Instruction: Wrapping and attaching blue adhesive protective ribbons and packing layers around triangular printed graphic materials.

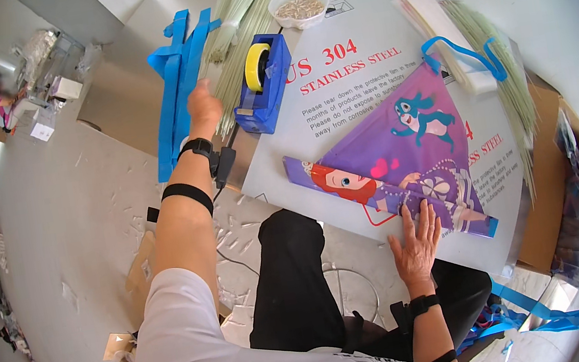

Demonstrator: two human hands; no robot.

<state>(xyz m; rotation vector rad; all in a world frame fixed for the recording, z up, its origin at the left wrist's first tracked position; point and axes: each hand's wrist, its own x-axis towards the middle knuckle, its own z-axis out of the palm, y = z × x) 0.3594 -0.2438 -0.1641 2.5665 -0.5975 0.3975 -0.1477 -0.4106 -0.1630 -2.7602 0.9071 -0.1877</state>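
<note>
A triangular purple sheet (421, 149), like a kite sail with cartoon prints, lies on the tabletop with its near edge folded over. My right hand (418, 240) rests flat on that folded edge, fingers stretched out. Farther to the left, my left hand (203, 110) is closed beside a bundle of blue fabric strips (172, 86). Its fingertips are hidden, so I cannot tell what is in them. Just right of this hand stands a blue tape dispenser (266, 82) with a yellow-cored roll.
Bundles of thin pale rods (237, 15) lie behind the dispenser, near a white bowl (299, 9) of small pieces. At the right are pale strips (446, 42), a blue ribbon (466, 54), more rods (493, 58) and a cardboard box (542, 171). A person (0, 102) sits far left.
</note>
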